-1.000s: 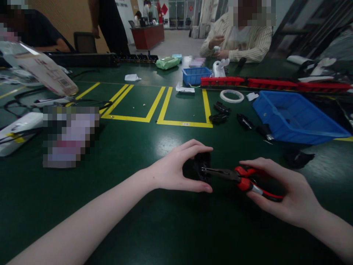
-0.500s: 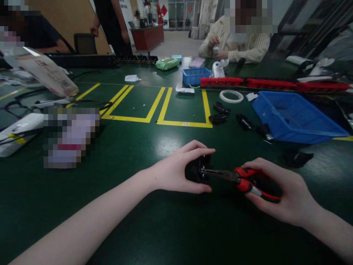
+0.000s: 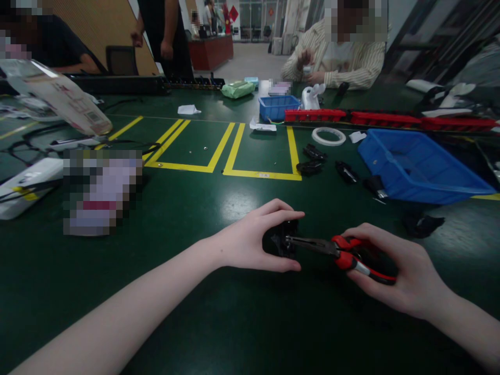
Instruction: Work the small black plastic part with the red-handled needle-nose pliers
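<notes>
Near the middle of the green table, my left hand (image 3: 261, 237) curves around a small black part (image 3: 282, 240), thumb on the near side and fingers on the far side. The part is dark and half hidden by the hand, so its exact kind does not show. My right hand (image 3: 404, 271) is closed on the red and black handles of long-nose pliers (image 3: 339, 250). Their narrow jaws point left and reach the right-hand face of the black part, where a small shiny spot shows. Whether the jaws grip it I cannot tell.
Several black pieces (image 3: 346, 172) lie right of centre, beside a blue bin (image 3: 425, 172) and a roll of white tape (image 3: 328, 136). A blurred phone-like object (image 3: 103, 195) and a white box (image 3: 29, 187) lie left. Across the table sits a person in a striped shirt (image 3: 359, 65).
Both hands, the pliers and the black part stay almost in place. The black part seems slightly turned at the plier tips. The standing person's arm at the back has shifted.
</notes>
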Motion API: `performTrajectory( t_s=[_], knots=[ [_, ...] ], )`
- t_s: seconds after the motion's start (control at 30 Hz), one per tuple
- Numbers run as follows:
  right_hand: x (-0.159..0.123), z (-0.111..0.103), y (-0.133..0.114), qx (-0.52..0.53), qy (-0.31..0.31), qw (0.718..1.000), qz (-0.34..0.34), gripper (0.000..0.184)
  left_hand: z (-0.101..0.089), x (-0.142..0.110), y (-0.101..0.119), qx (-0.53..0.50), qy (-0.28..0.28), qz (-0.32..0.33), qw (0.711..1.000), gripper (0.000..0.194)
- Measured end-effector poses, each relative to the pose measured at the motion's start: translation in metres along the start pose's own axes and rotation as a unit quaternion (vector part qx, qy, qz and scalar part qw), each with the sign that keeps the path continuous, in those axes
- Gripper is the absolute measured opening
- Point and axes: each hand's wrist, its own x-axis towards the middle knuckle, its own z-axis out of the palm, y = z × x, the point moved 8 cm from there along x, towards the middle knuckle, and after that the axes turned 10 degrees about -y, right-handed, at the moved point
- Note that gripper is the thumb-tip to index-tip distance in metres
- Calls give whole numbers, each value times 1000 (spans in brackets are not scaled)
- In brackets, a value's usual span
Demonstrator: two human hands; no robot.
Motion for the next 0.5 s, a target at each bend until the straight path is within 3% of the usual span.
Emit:
performTrajectory(
  t_s=[0.5],
  knots=[
    [0,-1,0,-5,4,1000,-6,31,-1,1,1,-16,6,5,1000,71]
  ],
)
